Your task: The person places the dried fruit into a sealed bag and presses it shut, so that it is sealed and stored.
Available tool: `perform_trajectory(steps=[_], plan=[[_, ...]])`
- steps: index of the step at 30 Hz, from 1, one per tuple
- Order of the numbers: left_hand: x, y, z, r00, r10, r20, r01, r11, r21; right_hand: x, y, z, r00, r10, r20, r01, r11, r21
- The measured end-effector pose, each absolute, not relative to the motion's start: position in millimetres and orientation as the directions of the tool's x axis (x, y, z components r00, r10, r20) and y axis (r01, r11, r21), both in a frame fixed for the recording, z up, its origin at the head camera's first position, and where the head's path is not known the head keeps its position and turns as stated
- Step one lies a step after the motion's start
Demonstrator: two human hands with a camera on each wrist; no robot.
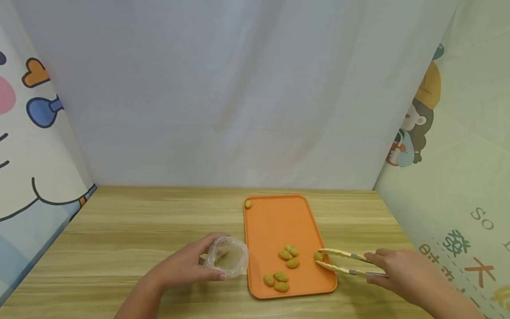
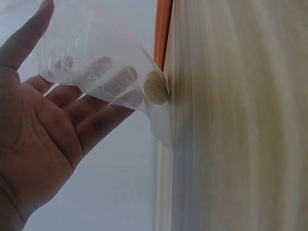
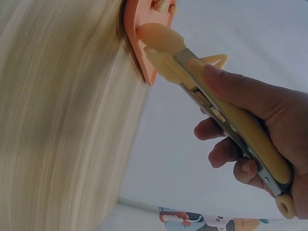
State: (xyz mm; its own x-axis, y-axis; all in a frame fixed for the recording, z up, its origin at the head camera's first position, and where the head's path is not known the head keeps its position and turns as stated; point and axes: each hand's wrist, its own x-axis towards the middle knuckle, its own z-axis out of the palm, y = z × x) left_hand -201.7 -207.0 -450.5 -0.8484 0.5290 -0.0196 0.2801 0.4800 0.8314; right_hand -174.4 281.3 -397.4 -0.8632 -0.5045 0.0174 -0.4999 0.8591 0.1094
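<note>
My left hand (image 1: 195, 263) holds a thin, clear plastic container (image 1: 228, 257) beside the tray, with thumb and fingers on either side of it. In the left wrist view, one brownish piece (image 2: 156, 88) shows low in the container. In my right hand (image 1: 408, 272) are yellow tongs (image 3: 231, 115) with metal strips. Their tips straddle a yellow-brown, nut-like piece (image 1: 318, 256) at the right edge of an orange tray (image 1: 275, 226); whether they squeeze it, I cannot tell. Several similar pieces (image 1: 280, 276) lie in two groups toward the tray's near end.
A lone piece (image 1: 248, 204) sits in the tray's far left corner. The tray lies on a wood-grain table (image 1: 159, 221). Behind the table hangs a pale cloth (image 1: 219, 97), with printed cloths (image 1: 458, 155) at both sides.
</note>
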Motion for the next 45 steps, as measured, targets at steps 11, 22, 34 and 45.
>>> perform_trajectory(steps=[11,22,34,45], plan=[[-199.2,-207.2,-449.2,-0.844,0.535,-0.012,0.284,0.468,0.837,-170.4,282.5,-398.3,-0.826,-0.552,0.115,-0.554,0.832,0.023],[-200.6,-208.0,-450.5,-0.850,0.527,-0.014,0.286,0.483,0.828,-168.9,280.0,-402.9,-0.820,-0.547,0.169,-0.558,0.830,-0.024],[-200.2,-208.0,-448.7,-0.846,0.533,-0.007,0.294,0.476,0.829,-169.1,274.3,-402.9,-0.798,-0.558,0.226,-0.590,0.801,-0.105],[-200.3,-207.4,-448.9,-0.846,0.531,-0.032,0.264,0.471,0.842,-167.1,266.3,-400.1,-0.784,-0.582,0.216,-0.615,0.775,-0.147]])
